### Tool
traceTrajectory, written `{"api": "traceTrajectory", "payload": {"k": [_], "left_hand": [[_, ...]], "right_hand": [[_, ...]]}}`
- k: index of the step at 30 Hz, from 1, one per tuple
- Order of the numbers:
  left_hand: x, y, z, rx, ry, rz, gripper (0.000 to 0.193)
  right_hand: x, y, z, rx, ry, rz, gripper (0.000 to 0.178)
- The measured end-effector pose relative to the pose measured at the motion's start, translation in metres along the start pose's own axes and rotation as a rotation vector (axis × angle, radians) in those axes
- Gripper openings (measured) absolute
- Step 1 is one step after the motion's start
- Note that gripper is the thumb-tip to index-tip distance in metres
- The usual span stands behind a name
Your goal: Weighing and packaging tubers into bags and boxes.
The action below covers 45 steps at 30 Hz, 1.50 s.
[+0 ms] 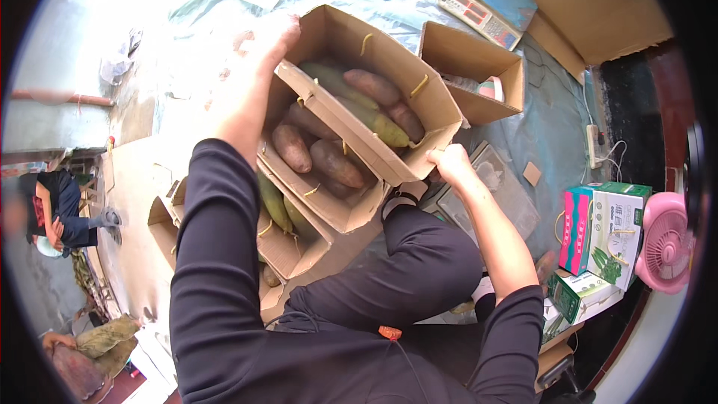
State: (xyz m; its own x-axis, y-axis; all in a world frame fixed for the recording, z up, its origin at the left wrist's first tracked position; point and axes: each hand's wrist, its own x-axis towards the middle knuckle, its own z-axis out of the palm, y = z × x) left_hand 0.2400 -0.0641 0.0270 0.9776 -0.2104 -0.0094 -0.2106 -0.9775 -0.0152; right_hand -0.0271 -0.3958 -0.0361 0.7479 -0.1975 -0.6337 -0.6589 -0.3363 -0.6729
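I hold up a deep open cardboard box [443, 111], tilted, with yellowish cord loops through its walls. Inside lie long green vegetables [389, 129] and brownish-red oblong ones [372, 87]. My left hand [258, 49] is at the box's far left corner; glare washes out most of its fingers. At the near right corner, my right hand [451, 163] grips the edge. Right below and in front of it, a second cardboard box [329, 213] holds more brownish-red vegetables [336, 163]. Closer to my lap, a third box [303, 258] has green vegetables [275, 203] in it.
Beyond my right hand stands another open box [479, 108]. A scale [482, 15] sits at the back right on plastic sheeting. Printed cartons [617, 236], a pink fan [666, 243] and a power strip [594, 146] are on the right. Another person [63, 209] is at far left.
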Motion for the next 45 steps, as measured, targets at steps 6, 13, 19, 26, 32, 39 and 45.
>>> {"api": "traceTrajectory", "payload": {"k": [6,13,19,26,32,39,45], "left_hand": [[-0.014,-0.033,0.056,0.001,0.033,-0.185,0.027],[-0.100,-0.054,0.001,-0.220,0.064,-0.191,0.037],[-0.332,-0.214,-0.033,0.133,0.158,-0.334,0.044],[-0.574,-0.241,0.007,-0.038,-0.096,-1.300,0.101],[-0.664,-0.261,0.066,-0.600,-0.204,-1.548,0.059],[-0.658,-0.242,0.052,-0.643,-0.224,-1.502,0.031],[-0.776,-0.248,0.069,-0.785,-0.103,-1.668,0.035]], "right_hand": [[0.010,-0.014,0.034,0.047,-0.161,0.117,0.025],[-0.011,-0.008,0.006,0.030,-0.173,0.064,0.043],[-0.053,0.031,-0.029,-0.006,-0.092,0.009,0.041],[-0.110,0.098,-0.084,-0.022,0.079,-0.060,0.032],[-0.146,0.122,-0.080,0.097,0.213,-0.013,0.025],[-0.186,0.103,-0.060,0.060,0.231,0.079,0.020],[-0.163,0.131,-0.073,-0.025,0.240,0.016,0.019]]}}
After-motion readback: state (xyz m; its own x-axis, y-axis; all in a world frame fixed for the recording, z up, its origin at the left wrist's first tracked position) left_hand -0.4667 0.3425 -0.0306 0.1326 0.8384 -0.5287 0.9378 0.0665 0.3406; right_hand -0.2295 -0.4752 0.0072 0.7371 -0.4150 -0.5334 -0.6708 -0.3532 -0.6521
